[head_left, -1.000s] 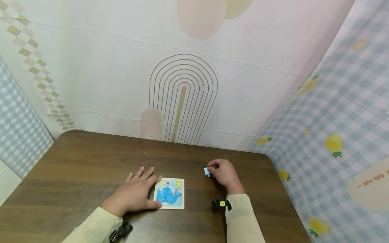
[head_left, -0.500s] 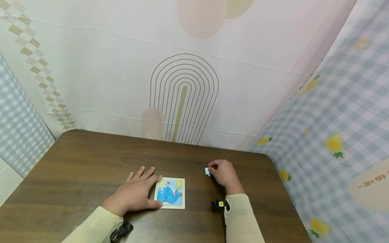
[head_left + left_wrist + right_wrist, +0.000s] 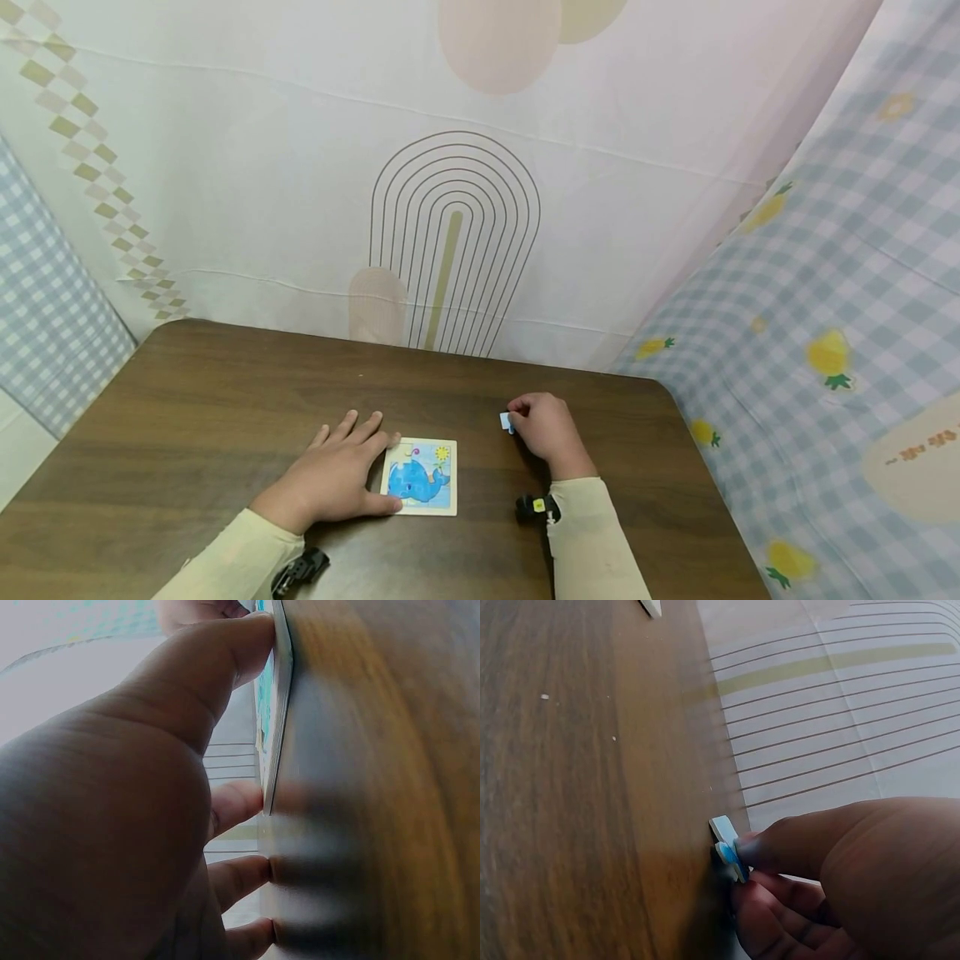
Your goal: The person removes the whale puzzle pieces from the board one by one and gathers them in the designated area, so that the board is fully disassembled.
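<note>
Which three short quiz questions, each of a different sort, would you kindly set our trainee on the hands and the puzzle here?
1. What does the right hand pinch?
2. True or false: the left hand touches the puzzle board.
3. Fill in the blank: the large animal pictured on the puzzle board is a blue ____.

Key: 1. A small puzzle piece. 2. True. 3. Whale.

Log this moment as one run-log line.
left hand: spread, thumb on whale puzzle | right hand: pinching blue puzzle piece | piece: apart from puzzle | puzzle: flat on table
</note>
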Demonstrator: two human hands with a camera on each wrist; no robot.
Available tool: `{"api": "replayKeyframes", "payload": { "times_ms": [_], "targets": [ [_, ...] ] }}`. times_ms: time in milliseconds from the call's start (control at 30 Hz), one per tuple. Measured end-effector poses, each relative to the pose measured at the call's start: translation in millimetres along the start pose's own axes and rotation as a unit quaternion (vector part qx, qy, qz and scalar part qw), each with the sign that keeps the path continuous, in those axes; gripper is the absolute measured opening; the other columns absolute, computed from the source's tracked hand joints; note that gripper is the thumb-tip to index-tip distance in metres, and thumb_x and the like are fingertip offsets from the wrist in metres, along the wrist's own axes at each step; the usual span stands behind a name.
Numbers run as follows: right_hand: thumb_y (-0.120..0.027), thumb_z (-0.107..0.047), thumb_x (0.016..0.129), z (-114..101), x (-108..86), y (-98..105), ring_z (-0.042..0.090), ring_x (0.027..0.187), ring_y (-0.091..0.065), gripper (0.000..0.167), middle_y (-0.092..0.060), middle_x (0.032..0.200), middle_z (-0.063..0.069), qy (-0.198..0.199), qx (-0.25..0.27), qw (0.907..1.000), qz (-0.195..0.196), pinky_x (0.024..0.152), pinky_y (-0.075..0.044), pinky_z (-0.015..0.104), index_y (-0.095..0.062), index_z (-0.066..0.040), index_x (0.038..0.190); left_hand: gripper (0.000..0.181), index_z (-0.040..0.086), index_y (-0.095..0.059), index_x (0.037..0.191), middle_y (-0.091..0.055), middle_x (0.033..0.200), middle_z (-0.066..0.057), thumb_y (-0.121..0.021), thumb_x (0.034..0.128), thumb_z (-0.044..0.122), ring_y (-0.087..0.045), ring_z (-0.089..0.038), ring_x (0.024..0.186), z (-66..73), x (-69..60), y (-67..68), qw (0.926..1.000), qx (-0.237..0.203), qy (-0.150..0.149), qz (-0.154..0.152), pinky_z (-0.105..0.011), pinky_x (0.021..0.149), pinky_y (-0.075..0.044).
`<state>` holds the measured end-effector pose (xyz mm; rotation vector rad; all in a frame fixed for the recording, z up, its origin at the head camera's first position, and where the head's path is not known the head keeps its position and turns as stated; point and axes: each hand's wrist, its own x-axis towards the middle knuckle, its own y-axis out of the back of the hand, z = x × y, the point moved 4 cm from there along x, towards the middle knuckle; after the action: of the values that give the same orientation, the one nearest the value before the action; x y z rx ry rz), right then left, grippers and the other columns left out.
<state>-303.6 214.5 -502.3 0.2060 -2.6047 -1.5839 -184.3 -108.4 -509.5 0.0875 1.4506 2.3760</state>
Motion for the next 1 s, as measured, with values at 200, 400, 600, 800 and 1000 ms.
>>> {"api": "replayKeyframes", "payload": {
  "times_ms": [200,400,600,800,1000],
  "targets": [
    [-0.077,-0.014,0.105,-2.0,0.0,-4.2,0.023,0.102,-0.077,0.012,-0.085,0.111,0.005,-0.001,-0.007,1.0,0.004,0.094,-0.065,0.048,-0.087,-0.01,0.109,0.102,0.02,-0.058,0.166,-0.036,0.183,-0.02,-0.088,0.0848,0.074,-0.023,-0.058,0.17,0.0,-0.1,-0.5,1.0,-0.002,-0.002,-0.004,-0.086,0.129,-0.021],
    [-0.076,-0.014,0.105,-2.6,0.5,-7.4,0.021,0.1,-0.076,0.012,-0.085,0.11,0.004,-0.006,-0.009,0.9999,0.002,0.092,-0.065,0.047,-0.087,-0.011,0.109,0.102,0.021,-0.057,0.167,-0.034,0.184,-0.019,-0.087,0.0856,0.074,-0.022,-0.056,0.171,-1.1,-0.6,-1.3,1.0,-0.001,0.002,-0.007,-0.085,0.13,-0.021],
    [-0.075,-0.014,0.106,-1.9,0.1,-8.2,0.02,0.096,-0.074,0.013,-0.084,0.108,0.004,-0.016,-0.005,0.9999,-0.001,0.09,-0.065,0.045,-0.087,-0.011,0.108,0.102,0.02,-0.057,0.167,-0.035,0.183,-0.019,-0.088,0.0854,0.073,-0.023,-0.056,0.171,-1.1,-1.0,-2.1,1.0,-0.001,0.002,-0.005,-0.085,0.13,-0.021],
    [-0.075,-0.013,0.105,-1.6,0.0,-8.0,0.02,0.097,-0.074,0.013,-0.084,0.108,0.005,-0.015,-0.001,0.9999,-0.007,0.09,-0.065,0.045,-0.087,-0.009,0.11,0.102,0.02,-0.057,0.167,-0.034,0.184,-0.019,-0.088,0.0858,0.073,-0.022,-0.056,0.171,-1.4,-1.1,-1.9,1.0,-0.002,0.003,-0.008,-0.085,0.13,-0.02],
    [-0.074,-0.015,0.107,-3.3,0.9,-0.5,0.021,0.097,-0.074,0.014,-0.083,0.108,0.005,-0.009,0.014,0.9998,-0.008,0.09,-0.065,0.047,-0.086,-0.009,0.112,0.102,0.021,-0.056,0.167,-0.034,0.184,-0.019,-0.087,0.0858,0.074,-0.023,-0.057,0.171,-1.6,0.4,-1.3,1.0,0.0,0.002,-0.007,-0.085,0.13,-0.021]
  ]
}}
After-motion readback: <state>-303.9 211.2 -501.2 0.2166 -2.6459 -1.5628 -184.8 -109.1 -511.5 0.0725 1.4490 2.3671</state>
